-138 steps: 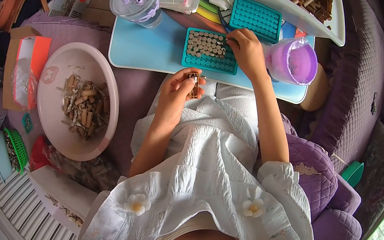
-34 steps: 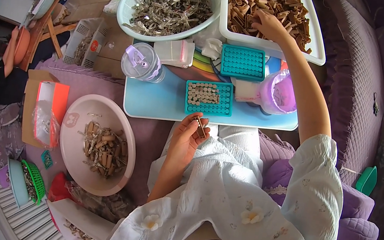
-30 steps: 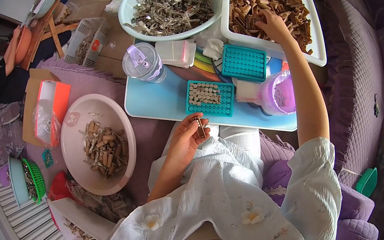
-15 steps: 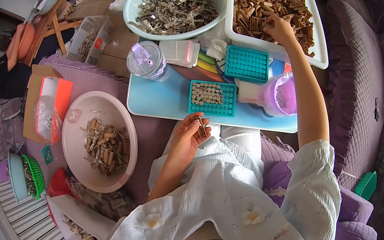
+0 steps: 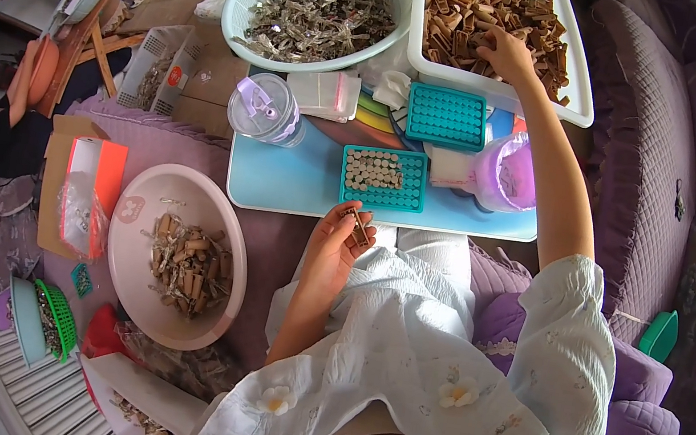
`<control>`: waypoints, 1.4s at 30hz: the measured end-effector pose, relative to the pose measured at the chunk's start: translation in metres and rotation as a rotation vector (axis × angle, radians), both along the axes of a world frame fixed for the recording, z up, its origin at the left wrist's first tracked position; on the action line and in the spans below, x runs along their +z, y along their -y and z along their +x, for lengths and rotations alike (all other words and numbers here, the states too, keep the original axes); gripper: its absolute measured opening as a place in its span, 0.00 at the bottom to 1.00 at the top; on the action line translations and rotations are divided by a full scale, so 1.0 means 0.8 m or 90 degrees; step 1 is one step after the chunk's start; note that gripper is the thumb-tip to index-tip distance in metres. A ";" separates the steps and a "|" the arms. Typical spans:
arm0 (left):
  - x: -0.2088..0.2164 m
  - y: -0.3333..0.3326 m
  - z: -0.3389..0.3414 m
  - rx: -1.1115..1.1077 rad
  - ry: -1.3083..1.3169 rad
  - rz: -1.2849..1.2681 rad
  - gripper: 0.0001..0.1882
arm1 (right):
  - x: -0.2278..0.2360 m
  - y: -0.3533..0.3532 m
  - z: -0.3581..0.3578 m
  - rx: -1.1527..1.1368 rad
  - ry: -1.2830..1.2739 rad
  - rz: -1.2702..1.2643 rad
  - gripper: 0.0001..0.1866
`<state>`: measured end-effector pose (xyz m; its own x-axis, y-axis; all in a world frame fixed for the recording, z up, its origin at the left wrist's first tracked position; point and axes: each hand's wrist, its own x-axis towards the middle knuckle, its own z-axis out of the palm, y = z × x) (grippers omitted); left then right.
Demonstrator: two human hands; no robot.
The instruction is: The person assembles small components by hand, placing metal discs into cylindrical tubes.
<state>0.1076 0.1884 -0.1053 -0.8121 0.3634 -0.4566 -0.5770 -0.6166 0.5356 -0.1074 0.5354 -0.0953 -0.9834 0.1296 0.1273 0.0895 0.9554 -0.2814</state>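
Note:
My left hand (image 5: 331, 249), just below the low table's near edge, is closed around a small brown hollow piece (image 5: 358, 227) that looks like a half-tube. My right hand (image 5: 507, 58) reaches far forward into a white tray (image 5: 584, 104) heaped with similar brown pieces (image 5: 459, 18). Its fingers are bent together at the pile, and what they pinch is hidden. Between the hands lies a teal grid tray (image 5: 381, 197), partly covered with small pale round discs (image 5: 373, 170). Behind it stands a second teal tray (image 5: 447, 117) with no discs showing.
A pale green basin (image 5: 236, 16) holds clear-wrapped pieces. Left of the blue table (image 5: 281, 185) sits a pink basin (image 5: 126, 256) of brown pieces. A lidded cup (image 5: 267, 111) and a purple-lined container (image 5: 507, 174) flank the trays. A co-worker (image 5: 7, 117) sits at far left.
My hands stay nearly in place, the right still at the brown pile and the left still holding its piece. The view shifts slightly. Another person at the upper left has moved.

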 end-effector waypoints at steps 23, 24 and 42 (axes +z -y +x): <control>-0.004 0.008 -0.008 0.019 -0.005 0.002 0.11 | -0.011 -0.003 -0.013 0.030 -0.083 -0.080 0.17; -0.003 0.007 -0.009 0.020 -0.003 0.004 0.11 | -0.014 -0.005 -0.015 0.020 -0.085 -0.092 0.17; 0.047 0.004 -0.027 0.040 -0.152 0.077 0.17 | 0.093 0.146 0.149 0.164 -0.042 -0.795 0.18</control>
